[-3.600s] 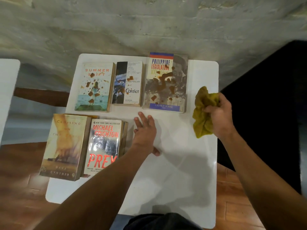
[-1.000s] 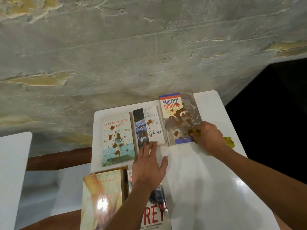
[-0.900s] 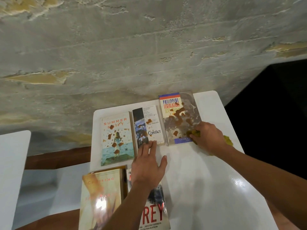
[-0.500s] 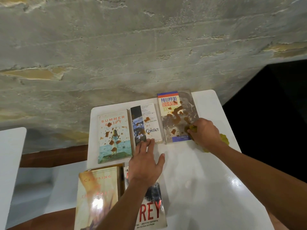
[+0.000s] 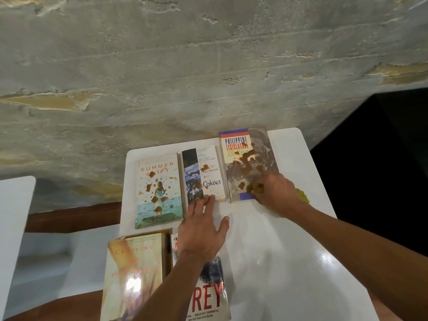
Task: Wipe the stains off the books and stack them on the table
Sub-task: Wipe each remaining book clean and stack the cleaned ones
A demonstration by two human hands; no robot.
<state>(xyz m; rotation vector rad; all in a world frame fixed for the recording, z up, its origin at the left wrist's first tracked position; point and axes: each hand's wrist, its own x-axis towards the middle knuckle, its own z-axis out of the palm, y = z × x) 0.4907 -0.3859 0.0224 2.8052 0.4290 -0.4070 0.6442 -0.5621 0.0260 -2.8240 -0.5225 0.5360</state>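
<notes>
Lying nearest on the white bench [image 5: 289, 262]: two books side by side, a tan one titled "Crossing" [image 5: 134, 274] at left and a glossy one with red letters "REY" [image 5: 208, 295] just right of it, partly under the left forearm. Reaching forward over that second book, the left hand [image 5: 201, 230], fingers straight and spread, fingertips [image 5: 205, 200] touching the near edge of the Contact paperback [image 5: 203, 173], thumb splayed right over bare bench. Pressing down farther right, the right hand [image 5: 275, 193], fingers curled round a mustard-yellow cloth [image 5: 256, 187], on the near right corner of the Philippine Legislature book [image 5: 247, 165]; more cloth poking out behind the wrist onto the bench. Spread across the far row, left to right: Summer Shift [image 5: 158, 191], Contact, Philippine Legislature, all flat, covers up, close together, all spotted with brown stains [image 5: 246, 166], heaviest on the rightmost. Beyond, a rough concrete wall [image 5: 185, 66]; at left, part of another white surface [image 5: 14, 228]; at right, darkness.
</notes>
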